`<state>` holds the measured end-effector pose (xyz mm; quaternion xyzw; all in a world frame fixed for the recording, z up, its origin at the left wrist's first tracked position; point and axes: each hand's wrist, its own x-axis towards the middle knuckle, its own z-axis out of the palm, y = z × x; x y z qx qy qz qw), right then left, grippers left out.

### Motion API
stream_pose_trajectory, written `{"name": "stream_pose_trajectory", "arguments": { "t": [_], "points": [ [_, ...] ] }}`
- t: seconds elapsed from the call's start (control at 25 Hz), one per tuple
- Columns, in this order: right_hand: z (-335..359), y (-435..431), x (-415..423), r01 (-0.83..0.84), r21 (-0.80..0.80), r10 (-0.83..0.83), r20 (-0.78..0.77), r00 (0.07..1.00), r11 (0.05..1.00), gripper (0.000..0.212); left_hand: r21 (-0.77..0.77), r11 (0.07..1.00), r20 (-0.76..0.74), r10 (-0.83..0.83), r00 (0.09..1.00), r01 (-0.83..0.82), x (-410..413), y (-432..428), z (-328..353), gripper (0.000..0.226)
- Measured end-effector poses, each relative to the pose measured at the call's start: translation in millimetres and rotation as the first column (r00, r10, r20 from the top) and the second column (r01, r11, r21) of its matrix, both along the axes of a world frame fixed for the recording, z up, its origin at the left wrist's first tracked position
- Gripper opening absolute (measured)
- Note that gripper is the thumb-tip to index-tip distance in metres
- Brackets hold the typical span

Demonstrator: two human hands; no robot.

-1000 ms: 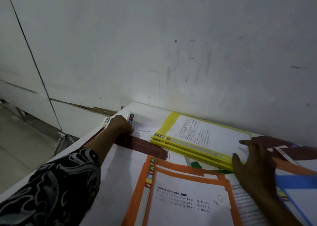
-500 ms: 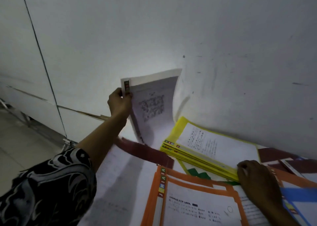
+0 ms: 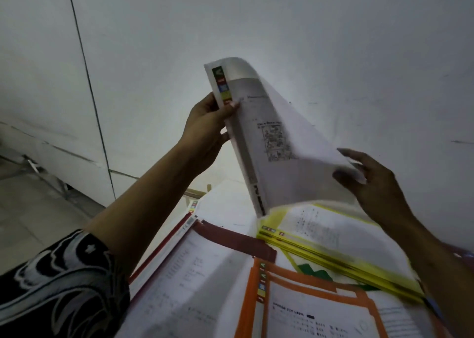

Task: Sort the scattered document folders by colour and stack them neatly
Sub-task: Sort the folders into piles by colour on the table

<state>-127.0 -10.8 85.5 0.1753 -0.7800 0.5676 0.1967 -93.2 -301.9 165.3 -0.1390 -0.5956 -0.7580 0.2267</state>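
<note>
Covering table (image 3: 228, 191), coloured folders (image 3: 333, 260), white wall (image 3: 333, 43)

A white folder (image 3: 272, 137) with a coloured label strip hangs tilted in the air. The left hand (image 3: 205, 130) grips its spine and the right hand (image 3: 369, 181) pinches its lower corner. Yellow folders (image 3: 333, 258) are stacked beneath the right hand, orange folders (image 3: 256, 299) lie between the forearms, and a maroon folder (image 3: 230, 237) lies beside the left forearm.

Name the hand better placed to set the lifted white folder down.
Left. The left hand grips the white folder firmly along its spine edge, holding it above the yellow stack. The right hand only meets the free corner, and its grip there is unclear.
</note>
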Motion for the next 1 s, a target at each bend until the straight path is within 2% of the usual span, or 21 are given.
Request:
{"name": "stream_pose_trajectory", "arguments": {
  "t": [0.04, 0.08, 0.16, 0.2, 0.24, 0.28, 0.32, 0.36, 0.48, 0.56, 0.64, 0.72, 0.8, 0.88, 1.0],
  "points": [
    [3.9, -0.9, 4.6, 0.056, 0.018, -0.056, 0.015, 0.998, 0.998, 0.018, -0.003, 1.0, 0.024, -0.003, 1.0, 0.003, -4.7, -5.3, -4.2, 0.026],
    [1.2, -0.5, 5.9, 0.117, 0.038, -0.118, 0.05, 0.992, 0.992, 0.007, -0.01, 1.0, 0.066, 0.0, 0.998, 0.0, -10.6, -13.2, -14.0, 0.029],
    [-20.7, 2.9, 4.7, 0.185, 0.074, -0.196, 0.185, 0.963, 0.98, 0.009, -0.074, 0.992, 0.235, 0.115, 0.965, -0.1, -24.8, -32.9, -52.1, 0.037],
    [-39.2, 3.8, 3.0, 0.185, 0.083, -0.2, 0.266, 0.943, 0.979, 0.013, -0.197, 0.96, 0.339, 0.256, 0.905, -0.198, -31.6, -45.1, -79.4, 0.037],
    [-61.4, 4.5, 1.7, 0.174, 0.101, -0.199, 0.339, 0.92, 0.979, 0.016, -0.401, 0.874, 0.406, 0.437, 0.802, -0.273, -37.9, -60.1, -111.2, 0.035],
    [-86.1, 4.9, 0.4, 0.165, 0.152, -0.214, 0.401, 0.891, 0.975, 0.019, -0.6, 0.747, 0.431, 0.603, 0.672, -0.285, -41.6, -74.9, -143.6, 0.034],
    [-110.0, 3.5, -1.1, 0.156, 0.206, -0.233, 0.437, 0.869, 0.966, 0.021, -0.734, 0.631, 0.424, 0.714, 0.558, -0.25, -44.0, -88.6, -173.6, 0.036],
    [-129.7, 1.9, -2.0, 0.156, 0.248, -0.256, 0.445, 0.858, 0.956, 0.024, -0.8, 0.567, 0.425, 0.765, 0.483, -0.195, -45.7, -98.2, -195.6, 0.036],
    [-160.3, -2.8, -5.6, 0.261, 0.288, -0.359, 0.371, 0.857, 0.921, 0.03, -0.814, 0.573, 0.5, 0.775, 0.386, -0.097, -55.7, -104.2, -208.8, 0.047],
    [-165.8, -5.0, -3.9, 0.314, 0.31, -0.405, 0.295, 0.865, 0.897, 0.033, -0.809, 0.587, 0.537, 0.753, 0.38, -0.021, -68.1, -100.4, -200.4, 0.058],
    [-169.5, -5.8, -2.8, 0.322, 0.309, -0.4, 0.237, 0.885, 0.895, 0.033, -0.77, 0.638, 0.595, 0.713, 0.371, 0.008, -81.9, -96.4, -196.9, 0.062],
    [-169.3, -5.8, -2.5, 0.331, 0.299, -0.401, 0.216, 0.89, 0.895, 0.033, -0.68, 0.732, 0.67, 0.643, 0.37, -0.04, -91.2, -94.4, -198.3, 0.052],
    [-171.3, -4.8, -4.1, 0.325, 0.287, -0.39, 0.206, 0.898, 0.901, 0.029, -0.629, 0.77, 0.671, 0.609, 0.422, -0.111, -95.7, -89.8, -195.6, 0.034],
    [-172.5, -3.4, -4.8, 0.313, 0.263, -0.374, 0.229, 0.899, 0.913, 0.026, -0.653, 0.746, 0.603, 0.618, 0.503, -0.134, -99.9, -84.8, -185.1, 0.021],
    [-171.2, 0.7, -4.6, 0.3, 0.166, -0.337, 0.277, 0.9, 0.939, 0.023, -0.737, 0.66, 0.46, 0.646, 0.609, -0.143, -96.8, -72.4, -148.9, 0.012]
  ]
}}
